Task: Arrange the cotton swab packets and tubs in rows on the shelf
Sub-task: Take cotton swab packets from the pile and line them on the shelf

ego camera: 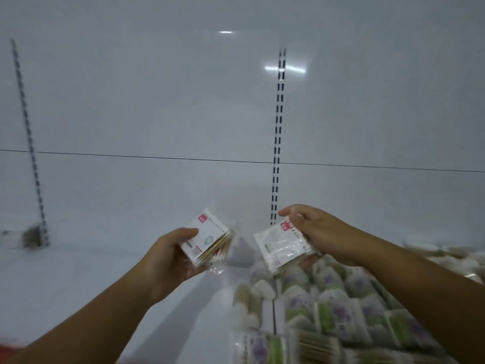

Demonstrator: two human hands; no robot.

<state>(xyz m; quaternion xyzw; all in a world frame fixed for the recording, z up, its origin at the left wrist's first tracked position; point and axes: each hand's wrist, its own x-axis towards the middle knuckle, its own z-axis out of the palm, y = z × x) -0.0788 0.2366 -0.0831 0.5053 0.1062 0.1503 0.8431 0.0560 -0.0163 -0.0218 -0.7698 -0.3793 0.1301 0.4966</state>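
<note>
My left hand (172,254) grips a small stack of white cotton swab packets (207,237) with red corner labels, held up above the white shelf (105,271). My right hand (319,233) grips another white cotton swab packet stack (279,246) just right of centre, over the stocked part of the shelf. The two stacks are apart, with a gap between them.
Rows of green-and-purple cotton swab packets (338,308) fill the shelf at lower right. The white back panel (157,101) carries slotted uprights (278,132) in the middle and at far left. A blurred dark object (31,236) sits at the left upright's base.
</note>
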